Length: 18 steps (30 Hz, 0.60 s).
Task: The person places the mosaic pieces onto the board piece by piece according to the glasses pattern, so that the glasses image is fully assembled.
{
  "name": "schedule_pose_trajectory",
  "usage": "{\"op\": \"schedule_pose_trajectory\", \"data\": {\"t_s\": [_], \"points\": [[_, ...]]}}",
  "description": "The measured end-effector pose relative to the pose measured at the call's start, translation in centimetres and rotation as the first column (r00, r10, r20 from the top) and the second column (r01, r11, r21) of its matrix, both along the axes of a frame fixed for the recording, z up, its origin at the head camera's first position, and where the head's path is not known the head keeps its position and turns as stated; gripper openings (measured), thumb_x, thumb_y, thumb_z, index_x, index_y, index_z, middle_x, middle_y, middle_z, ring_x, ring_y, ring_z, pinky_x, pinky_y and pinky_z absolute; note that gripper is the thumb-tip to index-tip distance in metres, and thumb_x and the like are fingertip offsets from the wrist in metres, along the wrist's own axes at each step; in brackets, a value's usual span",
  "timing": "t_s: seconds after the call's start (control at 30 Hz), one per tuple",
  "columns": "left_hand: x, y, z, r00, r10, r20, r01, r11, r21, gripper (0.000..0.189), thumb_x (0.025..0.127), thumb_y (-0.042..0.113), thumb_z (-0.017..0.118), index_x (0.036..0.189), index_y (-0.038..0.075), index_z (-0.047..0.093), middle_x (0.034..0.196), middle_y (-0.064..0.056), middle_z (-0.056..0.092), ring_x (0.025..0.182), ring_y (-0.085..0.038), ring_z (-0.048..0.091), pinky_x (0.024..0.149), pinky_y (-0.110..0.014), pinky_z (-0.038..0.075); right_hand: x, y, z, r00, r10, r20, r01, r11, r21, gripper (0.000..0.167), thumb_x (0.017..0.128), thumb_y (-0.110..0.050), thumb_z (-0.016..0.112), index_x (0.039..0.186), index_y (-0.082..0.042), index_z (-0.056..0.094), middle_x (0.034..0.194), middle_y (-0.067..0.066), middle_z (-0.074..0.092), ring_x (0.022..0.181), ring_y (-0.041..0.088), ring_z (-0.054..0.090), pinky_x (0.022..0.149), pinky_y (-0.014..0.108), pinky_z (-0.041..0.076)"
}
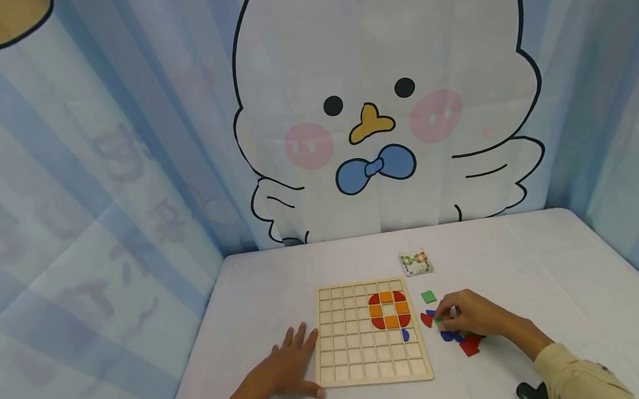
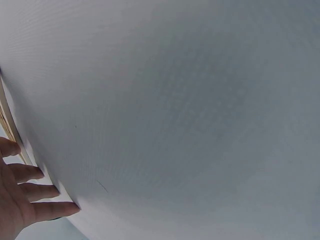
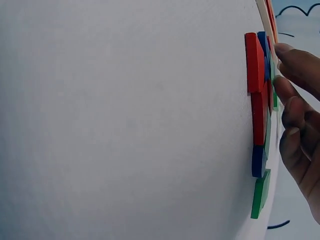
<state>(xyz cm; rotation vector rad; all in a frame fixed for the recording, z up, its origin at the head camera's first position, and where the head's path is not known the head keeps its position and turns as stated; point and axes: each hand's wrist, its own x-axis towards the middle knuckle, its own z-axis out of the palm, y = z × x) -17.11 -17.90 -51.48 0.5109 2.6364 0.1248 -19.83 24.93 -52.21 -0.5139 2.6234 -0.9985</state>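
Observation:
A square wooden grid board [image 1: 341,338] lies on the white table. Red quarter-round pieces [image 1: 378,323] and orange squares [image 1: 386,296] form a ring in its upper right cells, with a blue half-round piece [image 1: 406,335] just below. My left hand [image 1: 286,366] is spread, fingertips and thumb at the board's left edge. To the board's right, my right hand [image 1: 472,314] pinches a small green piece [image 1: 438,320] over a loose pile; the fingers partly hide it. Blue pieces [image 1: 452,336] and red pieces [image 1: 471,344] lie beneath and beside that hand.
A small patterned card or packet [image 1: 415,262] lies behind the board. A green square [image 1: 428,296] sits apart from the pile, and a red piece [image 1: 426,319] is near the board's right edge. A dark object [image 1: 531,394] rests by the right sleeve. Printed curtains [image 1: 131,174] surround the table.

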Motion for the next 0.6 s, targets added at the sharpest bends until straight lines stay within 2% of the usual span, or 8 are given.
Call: {"op": "schedule_pose_trajectory", "data": {"t_s": [0.17, 0.37, 0.47, 0.6], "points": [[-0.1, 0.1, 0.0, 1.000, -0.002, -0.003, 0.002, 1.000, -0.001, 0.123, 0.064, 0.076, 0.075, 0.160, 0.014, 0.027, 0.167, -0.020, 0.017, 0.150, -0.050, 0.019, 0.106, -0.073, 0.035, 0.0, -0.2, 0.2, 0.997, -0.042, -0.070, 0.046, 0.997, 0.054, 0.013, 0.089, -0.028, 0.077, 0.099, -0.020, 0.076, 0.087, -0.010, 0.064, 0.072, 0.007, 0.052, 0.061, 0.020, 0.050], [-0.2, -0.1, -0.4, 1.000, -0.011, -0.013, 0.011, 1.000, 0.006, 0.124, 0.064, 0.078, 0.074, 0.160, 0.015, 0.026, 0.167, -0.020, 0.016, 0.150, -0.050, 0.019, 0.106, -0.073, 0.035, -0.4, -1.0, 0.1, 0.976, -0.097, -0.196, 0.119, 0.988, 0.103, 0.014, 0.090, -0.025, 0.076, 0.102, -0.018, 0.078, 0.088, -0.011, 0.063, 0.078, 0.007, 0.052, 0.067, 0.020, 0.048], [-0.2, -0.1, -0.4, 1.000, -0.015, -0.015, 0.015, 1.000, 0.009, 0.124, 0.065, 0.077, 0.074, 0.160, 0.015, 0.026, 0.167, -0.021, 0.016, 0.150, -0.051, 0.019, 0.106, -0.074, 0.035, -0.6, -1.3, -0.1, 0.974, -0.116, -0.197, 0.143, 0.981, 0.129, 0.015, 0.090, -0.023, 0.076, 0.104, -0.019, 0.079, 0.090, -0.011, 0.064, 0.082, 0.007, 0.055, 0.074, 0.023, 0.051], [-0.2, -0.1, -0.2, 1.000, -0.012, -0.008, 0.012, 1.000, 0.005, 0.124, 0.065, 0.077, 0.074, 0.160, 0.014, 0.026, 0.166, -0.021, 0.017, 0.150, -0.051, 0.020, 0.106, -0.073, 0.035, -0.9, -1.4, -0.2, 0.984, -0.109, -0.143, 0.129, 0.982, 0.136, 0.014, 0.090, -0.019, 0.075, 0.103, -0.020, 0.080, 0.093, -0.009, 0.064, 0.087, 0.008, 0.056, 0.081, 0.031, 0.054]]}}
